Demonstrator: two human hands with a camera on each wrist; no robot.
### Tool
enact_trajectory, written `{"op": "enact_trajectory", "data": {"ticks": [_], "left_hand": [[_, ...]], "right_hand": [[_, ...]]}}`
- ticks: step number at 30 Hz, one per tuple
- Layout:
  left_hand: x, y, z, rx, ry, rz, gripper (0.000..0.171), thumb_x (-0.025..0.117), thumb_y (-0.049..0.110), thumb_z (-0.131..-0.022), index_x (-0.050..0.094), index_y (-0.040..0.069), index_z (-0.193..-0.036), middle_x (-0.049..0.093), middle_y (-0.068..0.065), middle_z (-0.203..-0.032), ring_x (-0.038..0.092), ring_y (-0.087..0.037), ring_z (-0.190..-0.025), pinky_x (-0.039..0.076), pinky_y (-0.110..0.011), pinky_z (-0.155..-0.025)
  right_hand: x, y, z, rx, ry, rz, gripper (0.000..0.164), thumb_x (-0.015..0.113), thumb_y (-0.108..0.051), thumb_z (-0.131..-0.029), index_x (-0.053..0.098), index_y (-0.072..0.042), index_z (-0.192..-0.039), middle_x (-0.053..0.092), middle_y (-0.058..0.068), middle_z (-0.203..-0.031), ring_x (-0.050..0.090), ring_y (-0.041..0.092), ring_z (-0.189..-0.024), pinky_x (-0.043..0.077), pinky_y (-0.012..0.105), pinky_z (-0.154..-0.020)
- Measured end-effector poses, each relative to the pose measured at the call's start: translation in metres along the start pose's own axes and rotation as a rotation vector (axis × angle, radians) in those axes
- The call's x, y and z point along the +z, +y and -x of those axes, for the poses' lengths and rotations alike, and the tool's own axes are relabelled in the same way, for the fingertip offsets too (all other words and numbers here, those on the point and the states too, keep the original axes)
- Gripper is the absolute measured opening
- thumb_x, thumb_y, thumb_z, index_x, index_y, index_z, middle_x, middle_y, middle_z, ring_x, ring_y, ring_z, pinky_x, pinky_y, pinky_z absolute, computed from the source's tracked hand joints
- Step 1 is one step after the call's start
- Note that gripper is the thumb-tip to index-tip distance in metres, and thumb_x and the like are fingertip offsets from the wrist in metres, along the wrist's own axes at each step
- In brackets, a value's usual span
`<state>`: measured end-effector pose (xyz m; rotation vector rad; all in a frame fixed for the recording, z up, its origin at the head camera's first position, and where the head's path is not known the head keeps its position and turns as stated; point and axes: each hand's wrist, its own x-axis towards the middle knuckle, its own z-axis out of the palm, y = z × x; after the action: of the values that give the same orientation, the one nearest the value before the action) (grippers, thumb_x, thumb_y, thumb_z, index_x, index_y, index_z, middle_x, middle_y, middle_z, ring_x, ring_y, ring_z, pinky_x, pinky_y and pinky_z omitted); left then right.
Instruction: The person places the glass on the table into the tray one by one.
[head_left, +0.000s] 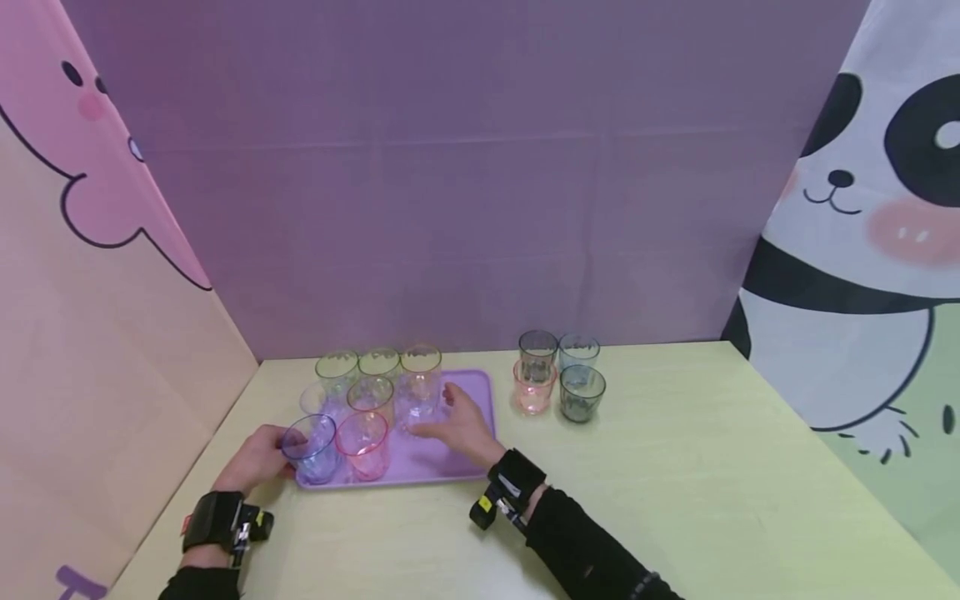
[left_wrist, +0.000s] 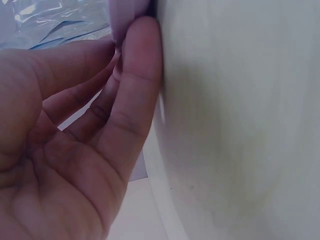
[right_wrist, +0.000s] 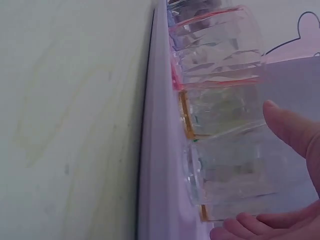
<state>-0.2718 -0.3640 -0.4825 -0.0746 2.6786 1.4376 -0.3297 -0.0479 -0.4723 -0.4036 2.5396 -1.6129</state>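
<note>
A purple tray (head_left: pixel 475 387) carries several clear drinking glasses with coloured rims. At its front left corner stands a blue glass (head_left: pixel 313 462), with a pink-rimmed glass (head_left: pixel 367 458) beside it. My left hand (head_left: pixel 255 458) is at that corner; in the left wrist view its thumb and fingers pinch the tray's edge (left_wrist: pixel 127 17). Over the right part of the tray my right hand (head_left: pixel 461 427) is held with thumb and fingers apart, next to a clear glass (head_left: pixel 417 402). The right wrist view shows nothing in its grasp.
Yellow-green-rimmed glasses (head_left: pixel 378 362) line the tray's back, with an amber-rimmed glass (head_left: pixel 372 396) before them. Right of the tray, a separate cluster on the table (head_left: pixel 675 467) includes a pink glass (head_left: pixel 533 396) and a dark glass (head_left: pixel 581 400). A purple backdrop (head_left: pixel 480 208) stands behind.
</note>
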Motion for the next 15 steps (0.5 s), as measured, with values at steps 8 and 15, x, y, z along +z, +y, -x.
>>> {"op": "enact_trajectory", "data": {"ticks": [8, 15], "left_hand": [[0.0, 0.0, -0.001, -0.004, -0.007, 0.018, 0.018, 0.055, -0.005, -0.082, 0.06, -0.011, -0.098, 0.061, -0.011, -0.083, 0.06, -0.021, -0.071, 0.055, -0.034, -0.061], [0.0, 0.001, 0.0, -0.017, -0.007, 0.021, 0.022, 0.053, -0.008, -0.082, 0.058, -0.014, -0.103, 0.061, -0.014, -0.086, 0.06, -0.022, -0.071, 0.055, -0.034, -0.062]], "right_hand": [[-0.026, -0.001, 0.01, -0.088, -0.024, -0.016, 0.104, 0.079, -0.044, -0.063, 0.024, -0.003, -0.141, 0.036, 0.017, -0.14, 0.038, 0.028, -0.126, 0.036, 0.044, -0.101], [-0.047, -0.005, 0.017, -0.157, 0.005, -0.033, 0.096, 0.077, -0.041, -0.066, 0.028, -0.002, -0.139, 0.035, 0.017, -0.14, 0.039, 0.028, -0.125, 0.035, 0.042, -0.102]]}}
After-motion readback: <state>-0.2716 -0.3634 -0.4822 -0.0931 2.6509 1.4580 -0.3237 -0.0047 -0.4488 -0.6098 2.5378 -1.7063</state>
